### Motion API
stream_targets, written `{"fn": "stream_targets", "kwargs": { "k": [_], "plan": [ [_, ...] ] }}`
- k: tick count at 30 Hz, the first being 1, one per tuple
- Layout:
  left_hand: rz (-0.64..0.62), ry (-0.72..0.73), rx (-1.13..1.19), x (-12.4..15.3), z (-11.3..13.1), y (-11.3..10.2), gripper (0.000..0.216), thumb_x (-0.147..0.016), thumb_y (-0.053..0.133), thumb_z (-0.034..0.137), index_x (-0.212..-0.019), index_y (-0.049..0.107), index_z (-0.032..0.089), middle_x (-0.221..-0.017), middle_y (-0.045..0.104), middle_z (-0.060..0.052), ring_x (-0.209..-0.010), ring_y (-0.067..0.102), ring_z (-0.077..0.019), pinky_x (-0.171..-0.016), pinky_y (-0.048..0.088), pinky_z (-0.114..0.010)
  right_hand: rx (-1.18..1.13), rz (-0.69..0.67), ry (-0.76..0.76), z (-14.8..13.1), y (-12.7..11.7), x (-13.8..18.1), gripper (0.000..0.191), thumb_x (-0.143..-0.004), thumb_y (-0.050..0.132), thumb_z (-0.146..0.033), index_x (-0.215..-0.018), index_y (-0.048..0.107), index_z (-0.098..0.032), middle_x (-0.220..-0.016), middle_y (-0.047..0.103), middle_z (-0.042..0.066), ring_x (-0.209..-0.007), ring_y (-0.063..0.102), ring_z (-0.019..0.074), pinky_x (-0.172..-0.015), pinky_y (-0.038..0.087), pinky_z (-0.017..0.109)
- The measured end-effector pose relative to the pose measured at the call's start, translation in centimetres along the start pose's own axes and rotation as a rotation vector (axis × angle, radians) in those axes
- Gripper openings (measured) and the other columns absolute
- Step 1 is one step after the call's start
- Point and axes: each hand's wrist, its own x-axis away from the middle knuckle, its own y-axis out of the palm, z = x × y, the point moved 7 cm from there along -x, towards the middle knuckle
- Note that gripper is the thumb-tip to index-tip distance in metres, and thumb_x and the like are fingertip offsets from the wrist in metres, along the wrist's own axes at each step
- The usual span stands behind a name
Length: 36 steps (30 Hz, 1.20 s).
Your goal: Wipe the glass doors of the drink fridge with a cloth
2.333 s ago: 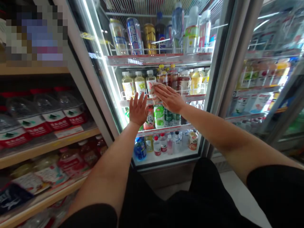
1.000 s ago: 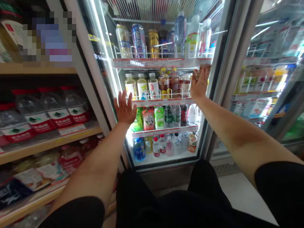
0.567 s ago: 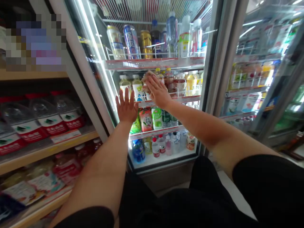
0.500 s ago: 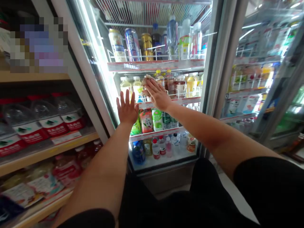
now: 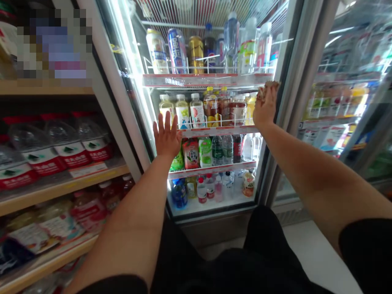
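Note:
A glass cooler door (image 5: 211,214) stands closed before me, with lit shelves of drinks behind it. My left hand (image 5: 167,139) lies flat against the glass at the left, fingers spread, holding nothing. My right hand (image 5: 266,108) is at the right side of the pane, near the door's metal frame (image 5: 289,106). Under its fingers is a crumpled brownish cloth (image 5: 270,85), pressed to the glass and partly hidden by the hand. Behind the glass, between my hands, are bottles with yellow caps (image 5: 210,104) and a white-capped bottle (image 5: 196,110).
On the left, a wooden shelf (image 5: 61,192) carries large red-labelled bottles (image 5: 64,149), with pouches (image 5: 58,220) below. A second glass-fronted cooler (image 5: 330,106) adjoins at the right. My knees (image 5: 263,228) are close to the cooler's base.
My right hand has swept right across the glass with the cloth, from the middle to near the right frame. My left hand stays in about the same place on the pane.

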Motion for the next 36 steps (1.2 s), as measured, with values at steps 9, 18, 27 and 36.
{"fn": "stream_targets", "kwargs": {
  "k": [9,18,27,36],
  "plan": [
    [0.009,0.001,-0.025,0.1,-0.1,0.1,0.066,-0.103,0.045,0.041,-0.165,0.039,0.020,-0.175,0.023,-0.009,-0.165,0.001,-0.0300,-0.134,-0.008,-0.055,-0.048,-0.298,-0.676,-9.3,4.4,11.3,0.066,-0.096,0.037,-0.017,-0.162,0.040,-0.025,-0.169,0.042,0.004,-0.163,0.027,0.0246,-0.135,0.027,0.053],
    [-0.024,-0.002,-0.039,0.1,-0.2,0.1,0.066,-0.104,0.047,0.040,-0.166,0.037,0.020,-0.176,0.021,-0.008,-0.165,0.000,-0.0296,-0.134,-0.008,-0.054,-0.088,-0.103,-0.423,-12.9,6.4,3.1,0.069,-0.099,0.037,-0.019,-0.168,0.028,-0.020,-0.175,0.030,0.006,-0.166,0.013,0.0294,-0.137,0.014,0.059],
    [-0.059,-0.028,-0.020,0.2,0.4,-0.2,0.066,-0.104,0.049,0.038,-0.166,0.036,0.021,-0.176,0.020,-0.009,-0.165,-0.001,-0.0295,-0.134,-0.009,-0.056,-0.032,-0.571,-0.990,-17.4,6.8,12.0,0.066,-0.098,0.041,-0.014,-0.164,0.040,-0.025,-0.172,0.038,-0.001,-0.163,0.024,0.0211,-0.137,0.017,0.049],
    [-0.081,-0.059,-0.004,0.1,0.5,-0.2,0.069,-0.101,0.050,0.033,-0.167,0.034,0.020,-0.176,0.018,-0.009,-0.165,-0.003,-0.0303,-0.133,-0.011,-0.057,-0.036,-0.166,-0.338,-8.2,5.2,8.7,0.070,-0.101,0.027,-0.017,-0.169,0.019,-0.008,-0.178,0.017,0.014,-0.166,0.001,0.0281,-0.137,0.012,0.058]
  ]
}}
